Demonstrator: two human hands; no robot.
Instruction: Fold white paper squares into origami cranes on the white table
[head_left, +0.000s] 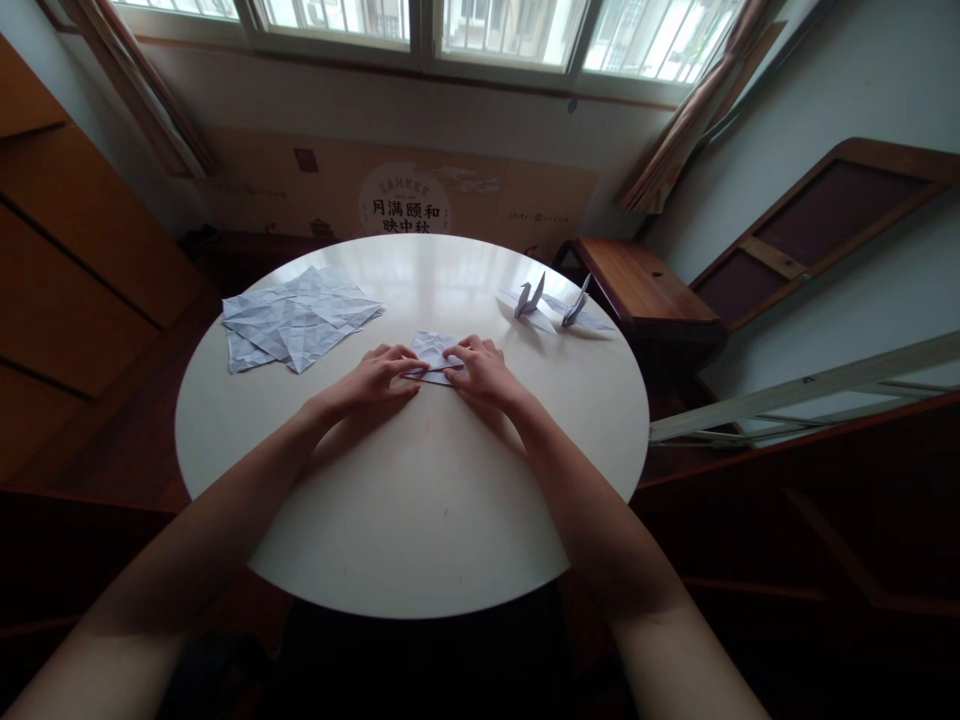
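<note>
White table [420,500]; fingers [459,351] on folded paper [430,344], well inside rim [412,616].

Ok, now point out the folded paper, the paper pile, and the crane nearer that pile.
Folded paper [433,349]: head view, middle of its creased upper face.
Paper pile [300,316]: head view, middle of its top.
Crane nearer the pile [526,306]: head view, its body.

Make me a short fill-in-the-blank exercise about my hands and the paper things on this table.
1. The left hand and the right hand touch the folded paper on a table whose colour is ____.
2. The pile of creased sheets lies nearer the ____ hand.
3. The number of folded birds on the table is ____.

Missing words: white; left; two.
</note>
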